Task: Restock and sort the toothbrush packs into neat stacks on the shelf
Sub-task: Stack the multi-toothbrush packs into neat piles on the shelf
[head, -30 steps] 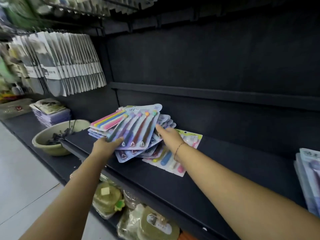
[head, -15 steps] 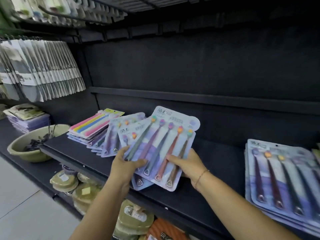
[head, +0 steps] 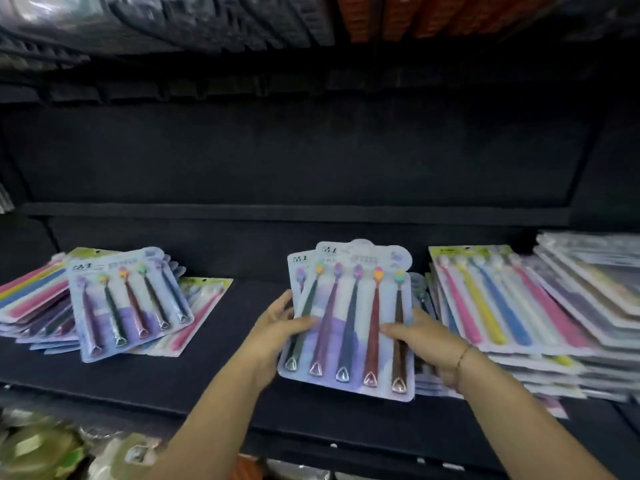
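Toothbrush packs (head: 349,320), at least two pressed together, are held between both hands over the middle of the black shelf (head: 221,368). The front pack shows five dark-handled brushes with coloured heads pointing toward the back wall. A second card peeks out behind it at the upper left.

The left hand (head: 273,327) grips the left edge, with its thumb curled over the front of the card and its fingers behind. The right hand (head: 426,344) grips the right edge, its thumb lying across the card near the rightmost brush. A thin bracelet (head: 462,355) sits on that wrist. Whether the packs' lower edge touches the shelf cannot be told.

Well apart to the left, a loose pile (head: 128,303) of packs lies fanned and crooked, topped by a pack of the same kind. Just beside the held packs on the right is a stack (head: 502,306) topped with pastel-handled brushes. Beyond it is a further stack (head: 592,289), too blurred to read. Blurred wrapped goods (head: 41,448) show below the shelf at the lower left.
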Demonstrator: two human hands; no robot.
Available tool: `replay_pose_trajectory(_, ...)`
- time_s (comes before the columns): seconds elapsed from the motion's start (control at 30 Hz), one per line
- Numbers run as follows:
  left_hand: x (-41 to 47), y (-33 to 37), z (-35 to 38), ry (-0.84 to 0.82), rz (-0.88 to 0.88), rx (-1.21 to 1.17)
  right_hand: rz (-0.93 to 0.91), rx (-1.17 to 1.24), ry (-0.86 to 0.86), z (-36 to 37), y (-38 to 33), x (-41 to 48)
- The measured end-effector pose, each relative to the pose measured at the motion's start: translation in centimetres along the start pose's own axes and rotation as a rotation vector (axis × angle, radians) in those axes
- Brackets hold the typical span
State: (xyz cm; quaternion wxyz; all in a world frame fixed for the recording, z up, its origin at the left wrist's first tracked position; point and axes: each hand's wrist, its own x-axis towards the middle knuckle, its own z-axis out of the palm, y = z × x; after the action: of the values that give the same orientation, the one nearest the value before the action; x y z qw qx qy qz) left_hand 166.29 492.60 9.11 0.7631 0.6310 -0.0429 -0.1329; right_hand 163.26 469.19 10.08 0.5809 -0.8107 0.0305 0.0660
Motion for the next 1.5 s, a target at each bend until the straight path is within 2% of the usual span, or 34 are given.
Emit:
replay_pose_trajectory(0.13,2.1,-0.8,2.0,0.024,-0.011,0.089,-0.051,-0.238,0.311,-0.3,0.8,0.3)
replay_pose_trajectory(0.23,3.6,-1.5,2.6,0.103,-0.001,0.127,-0.238,-0.457,0.471,0.8,0.9,-1.5)
replay_pose_trajectory(0.27,4.1,-1.9,2.8,0.123,-0.014,0.143,-0.311,-0.538,0.461,1.2,1.2,-2.1)
replay_pose_trajectory(0.33,4.7,-2.6,3.4,0.149,-0.053,0.182,-0.337,-0.715,0.327,2.2,2.4,-3.3)
replay_pose_trajectory(0.4,5.0,-2.8,4.1,0.144,-0.088,0.233,-0.339,-0.968,0.279,3.0,4.1,-4.0)
replay_pose_trajectory(0.43,5.2,-2.7,4.3,0.128,-0.103,0.255,-0.325,-1.02,0.249,3.1,4.7,-4.2)
replay_pose_trajectory(0.63,6.2,-1.5,4.4,-0.019,-0.148,0.274,-0.39,-0.963,0.347,1.8,6.3,-2.0)
replay_pose_trajectory(0.7,6.2,-1.8,3.8,0.014,-0.137,0.295,-0.374,-0.899,0.353,1.6,5.6,-2.1)
replay_pose_trajectory(0.77,5.7,-2.3,2.5,0.132,-0.09,0.31,-0.331,-0.843,0.359,2.1,5.3,-2.5)
replay_pose_trajectory(0.87,4.1,-2.3,-0.9,0.33,0.05,0.356,-0.417,-0.827,0.356,4.4,3.9,-3.4)
replay_pose_trajectory(0.97,2.0,-1.0,-6.4,0.546,0.184,0.418,-0.489,-0.679,0.087,9.7,1.0,-2.9)
replay_pose_trajectory(1.07,0.2,0.2,-13.9,0.791,0.219,0.527,-0.452,-0.515,-0.108,15.9,-1.7,0.5)
replay_pose_trajectory(1.17,-1.2,1.1,-21.6,1.028,0.184,0.71,-0.391,-0.367,-0.248,21.6,-4.2,5.1)
replay_pose_trajectory(1.23,-1.6,1.4,-25.8,1.122,0.106,0.789,-0.348,-0.296,-0.273,24.9,-5.7,8.2)
replay_pose_trajectory(1.3,-1.7,1.4,-28.8,1.132,-0.006,0.84,-0.277,-0.401,-0.24,28.0,-6.3,11.4)
replay_pose_trajectory(1.37,-1.4,1.4,-30.8,1.065,-0.105,0.852,-0.203,-0.534,-0.21,30.4,-6.3,13.9)
replay_pose_trajectory(1.5,-0.8,0.9,-32.6,0.944,-0.175,0.894,-0.185,-0.549,-0.185,33.0,-5.7,16.0)
